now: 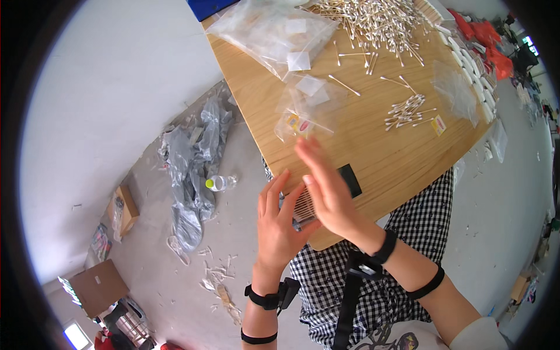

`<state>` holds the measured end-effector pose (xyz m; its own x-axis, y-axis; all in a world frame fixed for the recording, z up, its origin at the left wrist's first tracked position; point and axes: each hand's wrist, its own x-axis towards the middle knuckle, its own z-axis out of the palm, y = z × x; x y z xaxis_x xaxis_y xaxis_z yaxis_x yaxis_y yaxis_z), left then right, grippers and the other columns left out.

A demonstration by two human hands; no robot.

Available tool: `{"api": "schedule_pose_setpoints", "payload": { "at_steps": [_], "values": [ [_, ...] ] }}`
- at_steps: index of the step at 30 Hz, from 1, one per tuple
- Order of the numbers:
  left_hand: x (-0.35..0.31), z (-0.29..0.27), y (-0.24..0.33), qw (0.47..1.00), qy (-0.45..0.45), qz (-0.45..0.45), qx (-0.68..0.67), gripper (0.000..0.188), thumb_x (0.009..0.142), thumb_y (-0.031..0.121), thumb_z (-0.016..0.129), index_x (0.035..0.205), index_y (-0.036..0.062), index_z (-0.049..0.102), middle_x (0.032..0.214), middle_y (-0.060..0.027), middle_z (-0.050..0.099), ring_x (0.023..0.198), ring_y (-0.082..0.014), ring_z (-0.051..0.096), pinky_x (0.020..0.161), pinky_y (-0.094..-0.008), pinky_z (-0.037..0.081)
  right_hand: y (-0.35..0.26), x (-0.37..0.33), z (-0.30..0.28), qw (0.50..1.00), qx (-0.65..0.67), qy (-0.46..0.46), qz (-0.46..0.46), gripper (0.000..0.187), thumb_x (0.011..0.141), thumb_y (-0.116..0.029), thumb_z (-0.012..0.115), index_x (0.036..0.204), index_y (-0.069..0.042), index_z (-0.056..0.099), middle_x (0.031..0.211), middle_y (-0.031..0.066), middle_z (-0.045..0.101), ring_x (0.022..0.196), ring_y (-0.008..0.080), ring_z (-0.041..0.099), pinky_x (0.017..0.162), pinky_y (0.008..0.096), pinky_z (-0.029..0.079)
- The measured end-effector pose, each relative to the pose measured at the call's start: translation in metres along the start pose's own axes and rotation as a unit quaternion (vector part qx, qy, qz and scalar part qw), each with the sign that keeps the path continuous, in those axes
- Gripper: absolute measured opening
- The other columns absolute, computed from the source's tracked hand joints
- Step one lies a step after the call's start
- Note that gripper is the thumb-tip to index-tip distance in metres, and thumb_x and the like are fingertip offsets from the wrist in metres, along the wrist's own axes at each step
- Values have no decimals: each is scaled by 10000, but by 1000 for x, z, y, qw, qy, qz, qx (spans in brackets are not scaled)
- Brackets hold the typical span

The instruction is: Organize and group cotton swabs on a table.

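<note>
At the table's near left corner my left hand (277, 224) curls its fingers and thumb round a small pack of cotton swabs (304, 209), whose parallel sticks show between my hands. Over the pack's right side lies my right hand (332, 201), fingers stretched out and slightly blurred, its palm hiding part of it. A dark flat rectangle (350, 180) rests on the wood just right of that hand. Beyond my fingertips are clear plastic bags (315, 96) with small printed cards. Farther right lies a small heap of loose swabs (405, 111) beside a yellow card (438, 125).
A large pile of cotton swabs (373, 23) covers the far part of the wooden table (245, 76). White packs (475, 76) line its right edge, near another clear bag (455, 90). On the floor at left are grey plastic sheeting (189, 175) and a bottle (221, 183).
</note>
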<state>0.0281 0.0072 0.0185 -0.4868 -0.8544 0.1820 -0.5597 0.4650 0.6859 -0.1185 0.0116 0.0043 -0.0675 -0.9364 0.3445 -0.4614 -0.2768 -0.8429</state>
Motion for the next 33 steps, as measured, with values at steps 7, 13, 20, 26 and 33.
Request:
{"api": "schedule_pose_setpoints", "payload": {
  "at_steps": [7, 13, 20, 26, 33],
  "values": [
    [-21, -10, -10, 984, 128, -116, -35, 648, 686, 102, 845, 1259, 12, 556, 1234, -159, 558, 1146, -315, 529, 963, -391, 444, 72, -28, -166, 950, -161, 226, 139, 368, 977, -151, 560, 1327, -43, 527, 1412, 156, 486, 1344, 299, 418, 1129, 391, 299],
    [-17, 4, -4, 954, 101, -242, -143, 581, 692, 76, 837, 1194, 12, 550, 888, -31, 519, 790, -144, 493, 731, -282, 448, 116, -35, -247, 899, -337, 227, 164, 304, 860, -171, 714, 1129, -66, 619, 1332, 190, 525, 1277, 337, 466, 1084, 409, 340],
    [-20, -3, -5, 955, 89, -258, -118, 530, 709, 57, 814, 1179, 13, 571, 838, 1, 514, 764, -113, 481, 710, -252, 424, 79, -79, -193, 886, -384, 218, 141, 400, 769, -194, 795, 1077, -49, 584, 1197, 145, 553, 1129, 314, 504, 981, 403, 389],
    [-12, -4, -9, 938, 63, -289, -183, 477, 723, 85, 835, 1107, 23, 559, 805, -6, 557, 744, -107, 519, 697, -257, 440, 51, -104, -188, 841, -253, 263, 399, 480, 757, -267, 832, 1073, -63, 533, 797, 26, 510, 680, 117, 458, 603, 275, 412],
    [-3, -8, -8, 930, 40, -302, -206, 425, 742, 71, 820, 1061, 10, 545, 828, -2, 576, 712, -78, 495, 659, -229, 425, 45, -106, -189, 881, -55, 285, 373, 321, 880, -151, 718, 1105, -35, 521, 725, 0, 570, 605, 59, 521, 502, 191, 389]
  ]
}}
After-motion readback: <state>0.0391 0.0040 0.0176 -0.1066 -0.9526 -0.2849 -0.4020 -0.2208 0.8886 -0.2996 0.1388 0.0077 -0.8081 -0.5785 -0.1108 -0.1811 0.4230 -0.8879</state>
